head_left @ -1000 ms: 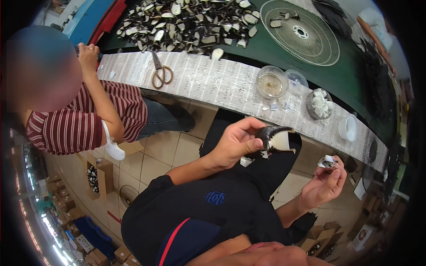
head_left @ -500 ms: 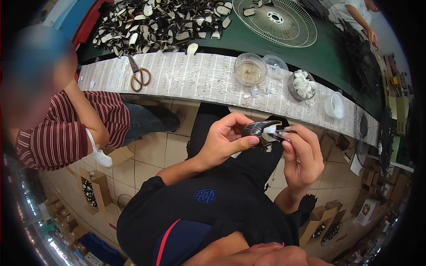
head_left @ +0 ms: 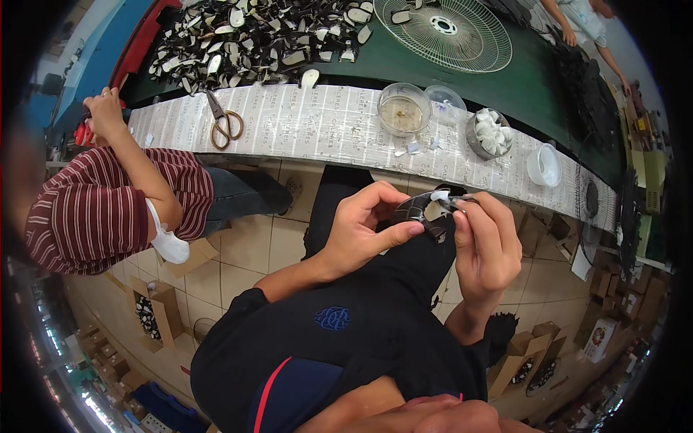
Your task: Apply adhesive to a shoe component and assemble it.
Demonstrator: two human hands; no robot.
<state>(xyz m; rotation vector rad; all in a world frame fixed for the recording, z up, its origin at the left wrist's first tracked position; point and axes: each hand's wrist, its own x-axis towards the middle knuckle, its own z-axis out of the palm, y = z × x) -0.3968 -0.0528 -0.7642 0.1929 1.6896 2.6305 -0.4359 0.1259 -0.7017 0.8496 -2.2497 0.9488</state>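
Observation:
My left hand [head_left: 364, 225] pinches a dark shoe upper [head_left: 411, 210] between thumb and fingers, above my lap. Its pale lining faces my other side. In my right hand [head_left: 492, 249] is a slim dark metal tool that looks like tweezers [head_left: 455, 203], its tip at the open side of the upper. A small white scrap [head_left: 439, 195] sits at that tip, against the upper's upper edge. Whether the tweezers still grip the scrap is too small to tell.
Scissors [head_left: 227, 130], a bowl of liquid [head_left: 401, 115], a tin of white wads [head_left: 491, 137] and a plastic cup [head_left: 543, 167] stand on the paper-covered bench edge [head_left: 310, 123]. Behind lie a shoe-part heap [head_left: 253, 43] and fan guard [head_left: 462, 32]. A striped-shirted person [head_left: 123, 209] sits left.
The white scrap has shifted upward to the upper's edge, and the upper has tilted slightly. My right hand has moved a little left. The person at left has an arm raised toward the bench.

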